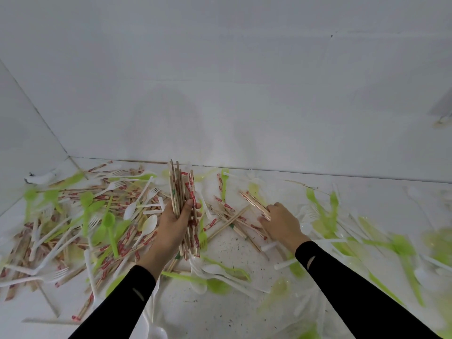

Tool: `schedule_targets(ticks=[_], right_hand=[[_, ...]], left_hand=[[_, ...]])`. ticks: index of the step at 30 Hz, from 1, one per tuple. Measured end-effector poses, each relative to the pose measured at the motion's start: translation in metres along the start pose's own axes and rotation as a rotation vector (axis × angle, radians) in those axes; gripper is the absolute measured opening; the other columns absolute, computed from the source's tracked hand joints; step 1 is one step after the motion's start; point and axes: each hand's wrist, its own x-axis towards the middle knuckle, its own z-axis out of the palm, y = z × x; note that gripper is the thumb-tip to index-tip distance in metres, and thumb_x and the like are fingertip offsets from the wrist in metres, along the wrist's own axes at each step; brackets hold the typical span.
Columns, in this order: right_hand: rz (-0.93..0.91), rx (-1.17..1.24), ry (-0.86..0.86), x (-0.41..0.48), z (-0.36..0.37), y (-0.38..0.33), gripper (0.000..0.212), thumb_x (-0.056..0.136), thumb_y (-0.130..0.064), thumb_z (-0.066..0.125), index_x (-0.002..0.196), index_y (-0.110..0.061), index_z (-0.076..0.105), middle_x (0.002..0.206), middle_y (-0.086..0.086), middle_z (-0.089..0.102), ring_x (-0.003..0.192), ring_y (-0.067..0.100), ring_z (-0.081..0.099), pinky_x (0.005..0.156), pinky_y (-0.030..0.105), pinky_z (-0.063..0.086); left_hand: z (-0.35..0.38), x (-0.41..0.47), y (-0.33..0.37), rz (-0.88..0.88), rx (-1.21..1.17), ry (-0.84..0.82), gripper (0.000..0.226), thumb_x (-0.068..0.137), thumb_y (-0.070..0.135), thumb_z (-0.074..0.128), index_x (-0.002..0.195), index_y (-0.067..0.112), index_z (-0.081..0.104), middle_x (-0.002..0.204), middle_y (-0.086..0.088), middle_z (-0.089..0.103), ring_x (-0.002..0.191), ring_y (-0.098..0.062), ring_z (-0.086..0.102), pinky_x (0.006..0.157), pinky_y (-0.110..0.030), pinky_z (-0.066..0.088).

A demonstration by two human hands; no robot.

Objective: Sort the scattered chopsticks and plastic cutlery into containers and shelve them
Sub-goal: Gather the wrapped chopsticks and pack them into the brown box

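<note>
On floor (232,302), left hand (175,223) gripping chopsticks (183,192)

Upright chopstick bundle (183,204); scattered cutlery (107,221)

green cutlery (401,245) blurred at right edge

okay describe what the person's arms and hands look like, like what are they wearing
Both arms are covered in long, close-fitting black sleeves that end at the wrists. Each sleeve carries a small pale elongated mark on the forearm. The left hand and right hand are bare: no gloves, and no rings or watch can be seen.
</note>
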Motion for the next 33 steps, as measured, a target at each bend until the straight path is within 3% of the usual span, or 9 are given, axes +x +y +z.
schedule_targets(ticks=[8, 11, 15, 17, 20, 24, 28, 30, 33], right_hand=[[0.039, -0.030, -0.079, 0.000, 0.003, -0.003, 0.039, 0.095, -0.055, 0.048, 0.089, -0.018, 0.060, 0.094, -0.002, 0.047, 0.077, 0.018, 0.055, 0.064, 0.029, 0.040], [-0.005, -0.126, -0.148, -0.002, 0.003, -0.012, 0.041, 0.095, -0.053, 0.050, 0.091, -0.015, 0.063, 0.098, 0.000, 0.049, 0.082, 0.023, 0.061, 0.068, 0.030, 0.044], [-0.078, -0.146, -0.144, -0.009, 0.009, -0.020, 0.032, 0.095, -0.047, 0.050, 0.093, -0.017, 0.061, 0.101, -0.001, 0.050, 0.084, 0.021, 0.059, 0.060, 0.027, 0.037], [-0.107, -0.131, -0.138, -0.014, 0.013, -0.023, 0.030, 0.096, -0.049, 0.048, 0.088, -0.020, 0.053, 0.094, -0.003, 0.046, 0.082, 0.021, 0.057, 0.054, 0.028, 0.031], [-0.114, -0.122, -0.129, -0.022, 0.016, -0.023, 0.028, 0.098, -0.050, 0.046, 0.090, -0.023, 0.051, 0.090, -0.004, 0.046, 0.083, 0.021, 0.057, 0.056, 0.029, 0.031], [-0.089, -0.089, -0.158, -0.025, 0.011, -0.019, 0.033, 0.098, -0.050, 0.045, 0.086, -0.021, 0.055, 0.088, -0.002, 0.048, 0.076, 0.018, 0.051, 0.059, 0.030, 0.039], [0.033, 0.125, -0.184, -0.023, -0.003, -0.005, 0.027, 0.093, -0.035, 0.060, 0.070, -0.023, 0.051, 0.073, -0.007, 0.055, 0.068, 0.014, 0.056, 0.058, 0.027, 0.041], [0.065, 0.196, -0.205, -0.023, -0.010, 0.001, 0.031, 0.091, -0.033, 0.062, 0.063, -0.026, 0.048, 0.064, -0.009, 0.056, 0.060, 0.011, 0.057, 0.055, 0.025, 0.039], [0.103, 0.187, -0.243, -0.024, -0.018, 0.011, 0.036, 0.093, -0.034, 0.058, 0.062, -0.022, 0.045, 0.061, -0.006, 0.051, 0.055, 0.012, 0.051, 0.055, 0.027, 0.039]], left_hand=[[0.000, -0.001, 0.002, 0.006, -0.016, -0.011, 0.020, 0.098, 0.029, 0.054, 0.109, 0.014, 0.061, 0.092, -0.004, 0.073, 0.078, -0.019, 0.069, 0.072, -0.039, 0.058], [0.001, -0.001, 0.006, 0.003, -0.083, -0.002, 0.027, 0.101, 0.027, 0.049, 0.104, 0.001, 0.057, 0.080, -0.006, 0.066, 0.067, -0.020, 0.062, 0.061, -0.030, 0.055], [0.002, 0.001, 0.011, 0.025, -0.125, -0.038, 0.032, 0.097, 0.042, 0.051, 0.106, 0.012, 0.056, 0.071, 0.002, 0.049, 0.058, -0.012, 0.046, 0.051, -0.024, 0.043], [0.004, 0.004, 0.009, 0.024, -0.031, -0.056, 0.033, 0.092, 0.047, 0.057, 0.103, 0.015, 0.058, 0.068, 0.003, 0.049, 0.056, -0.010, 0.046, 0.050, -0.024, 0.041], [0.012, 0.009, 0.004, -0.002, 0.150, -0.076, 0.025, 0.095, 0.036, 0.061, 0.100, 0.012, 0.063, 0.065, 0.000, 0.062, 0.050, -0.011, 0.050, 0.048, -0.025, 0.044], [0.021, 0.010, -0.008, -0.134, 0.407, -0.284, 0.016, 0.097, 0.028, 0.060, 0.098, 0.013, 0.063, 0.076, 0.000, 0.075, 0.058, -0.010, 0.065, 0.056, -0.026, 0.054], [0.038, 0.006, -0.019, 0.025, 0.795, -0.341, 0.021, 0.092, 0.033, 0.065, 0.085, 0.014, 0.061, 0.071, 0.004, 0.064, 0.064, -0.015, 0.059, 0.055, -0.022, 0.043], [0.047, 0.003, -0.022, 0.033, 0.811, -0.354, 0.022, 0.086, 0.035, 0.072, 0.086, 0.018, 0.058, 0.070, 0.007, 0.057, 0.064, -0.011, 0.053, 0.052, -0.020, 0.034], [0.054, 0.006, -0.028, -0.009, 0.866, -0.413, 0.025, 0.079, 0.031, 0.078, 0.084, 0.019, 0.057, 0.075, 0.005, 0.059, 0.071, -0.013, 0.057, 0.056, -0.024, 0.037]])
